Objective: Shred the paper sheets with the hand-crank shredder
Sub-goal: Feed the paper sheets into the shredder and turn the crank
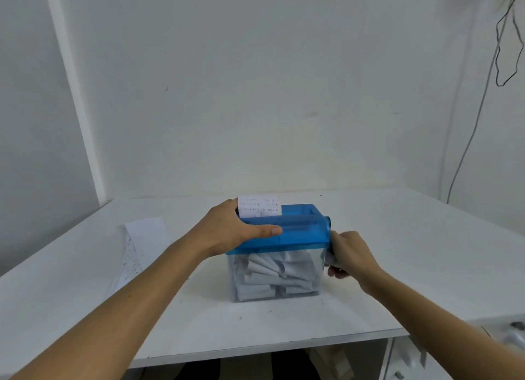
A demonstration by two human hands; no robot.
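Shredder (298, 232) sits mid-table (397, 251), blue lid on a clear bin (315, 268), bin well filled with curled shreds (270, 268). One printed sheet (259, 206) stands upright in the slot at the lid's left end, only its top part showing above the blue. Left hand (227, 229) clamps the lid from the left side, thumb laid flat along the front edge, fingers over the far side and mostly hidden, so how tight that hold is can't be fully read. Right hand (352, 254) is curled around the crank (328, 224) on the unit's right end, knob hidden inside the fist. Spare sheets (142, 246) lie flat on the table left of the shredder, well apart from it. Handling call: whole unit looks like light plastic, likely to slide or tip on the smooth tabletop under crank torque, so pressing down on the lid is the right place to brace it. The crank wants a firm wrap on the knob and a steady turn. Paper is thin and floppy, feeds best held upright by its top edge, and may jam if it buckles. The full bin may back shreds up into the cutters.
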